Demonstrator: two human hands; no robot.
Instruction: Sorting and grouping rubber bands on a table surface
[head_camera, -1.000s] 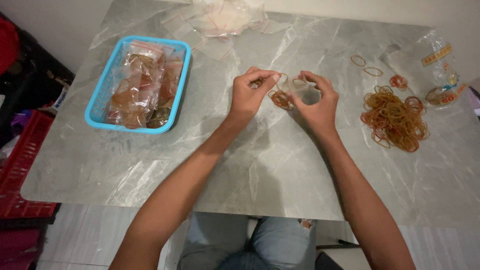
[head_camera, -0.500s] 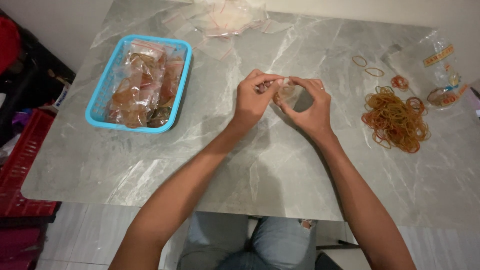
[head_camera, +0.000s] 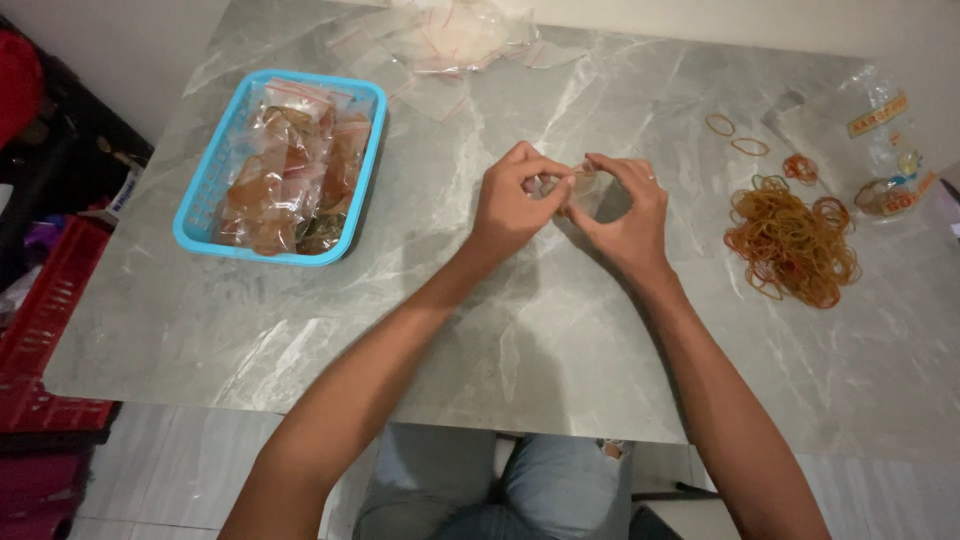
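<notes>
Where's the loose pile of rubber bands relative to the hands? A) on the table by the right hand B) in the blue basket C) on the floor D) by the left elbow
A: the rubber band pile lies on the table beside the right hand.

Two hands, left (head_camera: 512, 205) and right (head_camera: 622, 215), pinching 1 small clear bag (head_camera: 583, 186). 1 blue basket (head_camera: 205, 205) of filled bags, count unclear. 1 big heap of rubber bands (head_camera: 790, 240), approx. 3 loose bands (head_camera: 748, 146) beside. 1 pile of empty bags (head_camera: 455, 35). 1 larger printed bag (head_camera: 890, 160).
</notes>
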